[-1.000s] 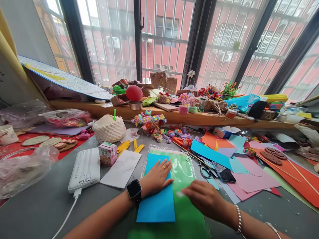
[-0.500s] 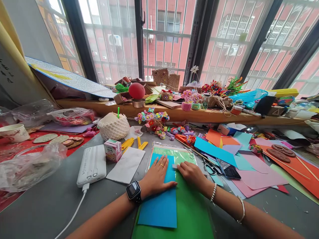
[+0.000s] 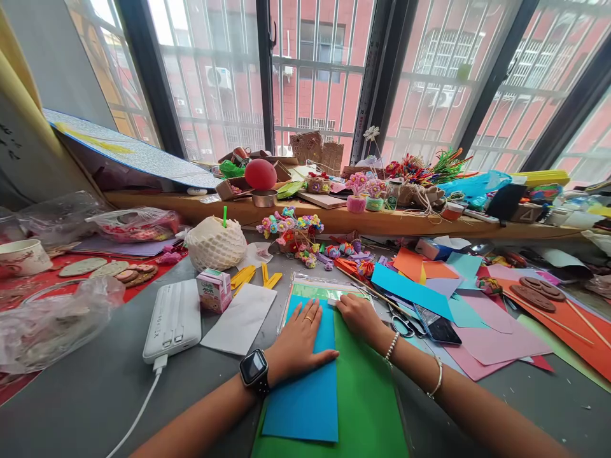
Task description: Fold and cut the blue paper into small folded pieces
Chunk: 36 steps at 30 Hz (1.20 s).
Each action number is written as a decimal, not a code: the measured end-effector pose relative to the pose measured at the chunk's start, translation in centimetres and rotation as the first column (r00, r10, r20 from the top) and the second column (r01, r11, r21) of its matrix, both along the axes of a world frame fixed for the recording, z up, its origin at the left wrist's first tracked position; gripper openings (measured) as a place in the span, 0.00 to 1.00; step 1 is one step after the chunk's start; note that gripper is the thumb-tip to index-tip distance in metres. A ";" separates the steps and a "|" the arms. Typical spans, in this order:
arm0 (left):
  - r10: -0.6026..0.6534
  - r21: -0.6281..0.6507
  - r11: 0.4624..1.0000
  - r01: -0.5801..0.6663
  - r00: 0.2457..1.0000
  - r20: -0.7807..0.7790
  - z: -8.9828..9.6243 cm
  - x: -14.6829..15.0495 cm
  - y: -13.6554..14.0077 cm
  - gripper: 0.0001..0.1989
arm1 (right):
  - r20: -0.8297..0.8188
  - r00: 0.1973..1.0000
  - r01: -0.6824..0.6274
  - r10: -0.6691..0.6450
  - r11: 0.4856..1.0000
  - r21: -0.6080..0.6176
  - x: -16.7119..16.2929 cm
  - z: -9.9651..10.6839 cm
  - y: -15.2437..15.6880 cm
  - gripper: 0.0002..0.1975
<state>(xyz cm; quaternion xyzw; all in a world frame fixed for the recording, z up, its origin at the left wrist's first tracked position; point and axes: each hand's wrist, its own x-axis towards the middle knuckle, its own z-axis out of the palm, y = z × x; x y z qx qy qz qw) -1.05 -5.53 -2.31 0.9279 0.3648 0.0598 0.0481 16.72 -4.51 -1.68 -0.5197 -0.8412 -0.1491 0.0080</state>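
A long blue sheet of paper [image 3: 303, 410] lies lengthwise on a larger green sheet [image 3: 367, 407], which seems to be in a clear plastic sleeve. My left hand [image 3: 300, 334] rests flat on the blue paper, fingers spread and thumb reaching past its right edge. Near the paper's upper right corner, my right hand [image 3: 360, 318] has its fingers closed on a small pale flat piece [image 3: 332, 303]. The fingers hide most of that piece, so its kind is unclear.
Left of the sheets are a folded white paper [image 3: 241, 318], a power bank [image 3: 172, 318] with its cable, and a small drink carton [image 3: 214, 290]. To the right lie scissors [image 3: 401, 323], a phone [image 3: 436, 327] and coloured papers [image 3: 496, 327]. Crocheted flowers [image 3: 291, 229] stand behind.
My right hand has slid a little away from me and to the left, taking the small pale piece up along the blue paper's right edge. My left hand stays in place.
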 end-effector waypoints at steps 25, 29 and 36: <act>0.010 0.059 0.998 -0.011 1.000 0.016 -0.7 -0.2 0.3 0.38 | 0.099 0.947 -0.304 0.305 0.952 -0.018 0.7 0.4 -3.3 0.06; 0.004 0.101 0.995 -0.008 0.999 0.038 -1.1 -0.2 0.5 0.36 | 0.082 0.935 -0.348 0.346 0.937 0.015 1.0 0.4 -4.2 0.07; 0.025 0.086 0.996 -0.027 0.999 0.025 -0.9 0.0 0.4 0.35 | 0.097 0.907 -0.417 0.409 0.905 0.084 1.1 0.2 -5.8 0.07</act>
